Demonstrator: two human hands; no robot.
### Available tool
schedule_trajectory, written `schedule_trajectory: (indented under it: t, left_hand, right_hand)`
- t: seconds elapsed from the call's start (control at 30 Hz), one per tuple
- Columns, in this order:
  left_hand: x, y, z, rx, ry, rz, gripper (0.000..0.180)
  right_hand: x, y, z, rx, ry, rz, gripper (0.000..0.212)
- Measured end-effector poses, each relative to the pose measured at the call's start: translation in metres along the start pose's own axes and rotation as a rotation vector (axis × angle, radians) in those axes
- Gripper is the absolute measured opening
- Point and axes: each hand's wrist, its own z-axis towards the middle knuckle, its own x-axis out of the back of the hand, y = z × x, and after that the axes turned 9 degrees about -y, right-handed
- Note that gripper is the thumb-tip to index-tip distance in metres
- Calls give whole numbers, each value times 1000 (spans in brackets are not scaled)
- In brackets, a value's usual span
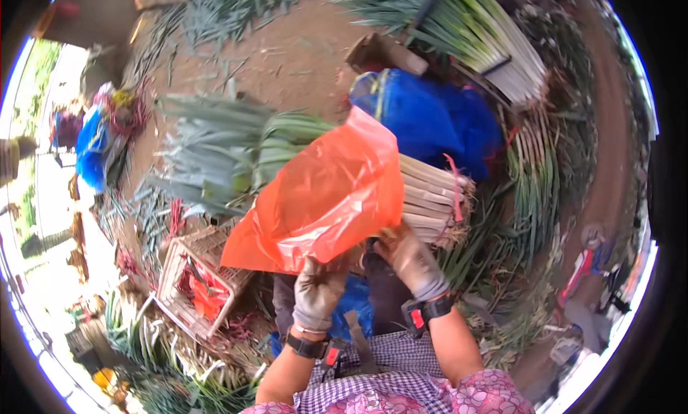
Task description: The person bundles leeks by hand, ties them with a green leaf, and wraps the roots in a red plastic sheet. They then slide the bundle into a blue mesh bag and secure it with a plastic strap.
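I'm pinching the near edge of the orange plastic sheet [337, 188] with my left hand [319, 294] and right hand [411, 261] while it is lying over the middle of the leeks [428, 203], and I should be pulling gently and evenly so it isn't ripping.

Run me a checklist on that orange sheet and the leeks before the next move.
1. Left hand at the lower edge of the orange plastic sheet: ok.
2. Right hand firmly gripping it: cannot tell, fingertips partly hidden.
3. Sheet lying over part of the leek bundle: ok.
4. Leeks fully covered: not ok, white stems stick out.
5. Pink tie across the stems near the roots: ok.
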Motion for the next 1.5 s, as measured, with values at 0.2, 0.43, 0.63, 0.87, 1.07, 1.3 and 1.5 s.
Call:
schedule_trajectory:
  t: [0.2,0.43,0.63,0.87,1.07,1.3,1.5]
  left_hand:
    - [30,-97,28,362,-208,473,36]
    - [-24,-64,21,664,60,1679,30]
    - [-91,-67,92,-8,-182,1826,26]
    - [13,-38,130,1231,-313,758,37]
    - [-62,-60,112,518,-47,1410,8]
    - [-68,-46,135,310,-115,1559,10]
    - [-65,-80,136,264,-43,1578,9]
  right_hand:
    - [3,-5,-25,23,139,-65,71]
    - [59,-37,-9,160,563,-13,24]
    - [64,-66,-31,79,463,-222,24]
    - [18,-72,-23,-32,274,-112,34]
    - [18,-53,-49,151,407,-71,48]
    - [40,-25,-57,251,409,301,47]
    - [58,-37,-51,235,466,276,38]
